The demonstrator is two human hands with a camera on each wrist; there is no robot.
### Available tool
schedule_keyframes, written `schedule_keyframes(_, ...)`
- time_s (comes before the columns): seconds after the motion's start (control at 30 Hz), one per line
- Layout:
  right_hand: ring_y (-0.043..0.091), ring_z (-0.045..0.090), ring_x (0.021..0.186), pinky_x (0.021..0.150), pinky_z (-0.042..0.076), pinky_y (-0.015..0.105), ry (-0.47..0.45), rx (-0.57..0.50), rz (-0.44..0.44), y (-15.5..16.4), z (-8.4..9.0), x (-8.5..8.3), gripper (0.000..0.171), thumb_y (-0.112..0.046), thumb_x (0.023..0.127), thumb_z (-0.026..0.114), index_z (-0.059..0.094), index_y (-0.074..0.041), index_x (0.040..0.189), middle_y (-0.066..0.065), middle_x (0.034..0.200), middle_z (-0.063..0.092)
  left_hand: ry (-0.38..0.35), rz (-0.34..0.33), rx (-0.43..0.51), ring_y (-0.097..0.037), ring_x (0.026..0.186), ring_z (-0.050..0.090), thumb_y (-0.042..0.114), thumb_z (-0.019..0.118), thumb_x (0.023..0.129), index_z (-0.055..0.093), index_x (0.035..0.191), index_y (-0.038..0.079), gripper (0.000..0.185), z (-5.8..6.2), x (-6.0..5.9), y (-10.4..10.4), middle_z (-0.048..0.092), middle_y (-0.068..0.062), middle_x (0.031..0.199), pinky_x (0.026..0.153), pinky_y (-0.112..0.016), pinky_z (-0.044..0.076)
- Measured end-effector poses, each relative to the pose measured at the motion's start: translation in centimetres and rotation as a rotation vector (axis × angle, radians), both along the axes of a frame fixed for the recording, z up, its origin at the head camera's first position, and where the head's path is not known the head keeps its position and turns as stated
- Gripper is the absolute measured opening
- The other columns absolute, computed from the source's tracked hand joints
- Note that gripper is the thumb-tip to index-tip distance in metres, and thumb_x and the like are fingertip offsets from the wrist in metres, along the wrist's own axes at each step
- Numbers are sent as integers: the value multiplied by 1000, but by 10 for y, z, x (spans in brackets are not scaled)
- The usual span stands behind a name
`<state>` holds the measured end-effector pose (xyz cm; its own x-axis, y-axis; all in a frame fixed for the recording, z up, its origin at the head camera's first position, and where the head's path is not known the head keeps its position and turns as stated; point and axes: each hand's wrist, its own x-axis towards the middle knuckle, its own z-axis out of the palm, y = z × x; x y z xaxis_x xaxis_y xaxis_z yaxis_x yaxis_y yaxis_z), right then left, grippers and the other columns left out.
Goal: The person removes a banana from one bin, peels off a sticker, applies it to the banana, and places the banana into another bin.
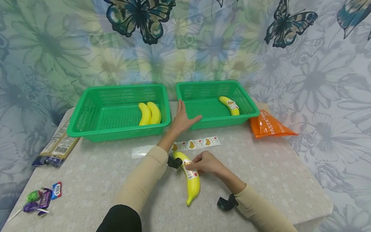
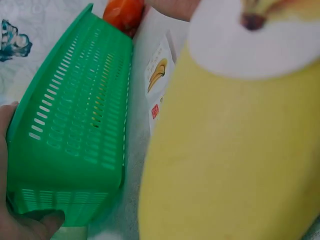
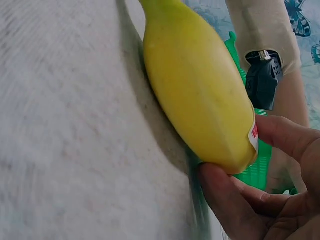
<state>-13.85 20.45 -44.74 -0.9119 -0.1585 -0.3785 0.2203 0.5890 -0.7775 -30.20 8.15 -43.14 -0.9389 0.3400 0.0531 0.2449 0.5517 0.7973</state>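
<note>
A yellow banana with a white label lies on the table, stem end towards me. My right hand pinches it between thumb and fingers, which show on either side of the fruit in the right wrist view. Farther forward, my left hand touches the front left corner of the right green basket, its fingers along the side and its thumb spread across the front. One labelled banana lies in that basket. Just beyond the gripped banana, a strip of banana stickers runs crosswise, partly hidden by my left arm.
The left green basket holds two bananas without visible labels. An orange bag lies beside the right basket, and a brown and blue package is at the left edge. Several wrapped sweets lie at the near left.
</note>
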Motion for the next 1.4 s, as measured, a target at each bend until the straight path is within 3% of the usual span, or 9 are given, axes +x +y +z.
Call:
schedule_keyframes(0.17, 11, 62, 64, 58, 51, 25, 3, -2, -19, 8, 8, -6, 30, -37, 74, 83, 78, -9, 84, -2, 74, 71, -6, 8, 35, -35, 151, 12, 62, 64, 84, -11, 156, 11, 116, -1, -3, -2, -20, 0, 164, 116, -56, 31)
schedule_keyframes(0.3, 13, 66, 66, 63, 56, 30, 43, 48, -37, 22, 25, -13, 32, -37, 73, 85, 78, -10, 88, 0, 79, 73, -9, 19, 69, -36, 151, 13, 60, 67, 83, -11, 156, 11, 117, -2, -5, -2, -20, 0, 164, 116, -56, 31)
schedule_keyframes(0.43, 13, 66, 68, 68, 58, 35, 85, 110, -6, 42, 55, -20, 38, -37, 74, 84, 76, -6, 95, 3, 83, 73, -15, 22, 98, -36, 151, 12, 60, 68, 81, -11, 156, 11, 119, -3, -7, -2, -19, 0, 164, 117, -55, 29)
schedule_keyframes(0.57, 13, 69, 74, 71, 59, 33, 94, 194, 51, 63, 99, -33, 48, -43, 76, 81, 73, -5, 104, 7, 93, 74, -11, 26, 107, -37, 150, 14, 57, 70, 81, -9, 156, 8, 120, -4, -7, -2, -18, -2, 165, 117, -54, 29)
schedule_keyframes(0.73, 16, 70, 78, 73, 59, 32, 101, 293, 53, 89, 156, -70, 58, -45, 78, 80, 68, -2, 115, 13, 106, 71, -5, 30, 112, -39, 149, 17, 56, 72, 80, -6, 157, 7, 120, -5, -7, -1, -17, -2, 165, 116, -54, 30)
schedule_keyframes(0.93, 14, 70, 79, 76, 60, 32, 137, 364, 50, 118, 198, -134, 61, -44, 82, 76, 65, 3, 120, 7, 96, 71, -26, 18, 130, -38, 149, 17, 58, 71, 80, -8, 156, 9, 120, -6, 0, -1, -18, 1, 164, 114, -54, 35)
schedule_keyframes(1.1, 14, 69, 82, 82, 59, 34, 139, 400, 77, 137, 202, -188, 64, -45, 84, 73, 63, 3, 125, 9, 107, 69, -36, 19, 112, -39, 147, 23, 58, 70, 81, -10, 156, 11, 119, -8, 2, -3, -19, 2, 164, 112, -53, 38)
schedule_keyframes(1.27, 17, 71, 83, 90, 56, 44, 103, 408, 78, 153, 178, -233, 66, -45, 82, 75, 62, 3, 126, 16, 113, 70, -27, 30, 108, -39, 145, 29, 57, 69, 82, -9, 156, 12, 117, -7, 4, -4, -18, 3, 164, 111, -51, 40)
schedule_keyframes(1.4, 23, 72, 91, 98, 50, 52, 29, 447, 99, 170, 153, -255, 65, -46, 83, 74, 63, 3, 125, 18, 117, 70, -22, 32, 102, -38, 145, 30, 57, 69, 82, -9, 156, 12, 117, -7, 5, -1, -19, 4, 164, 109, -50, 42)
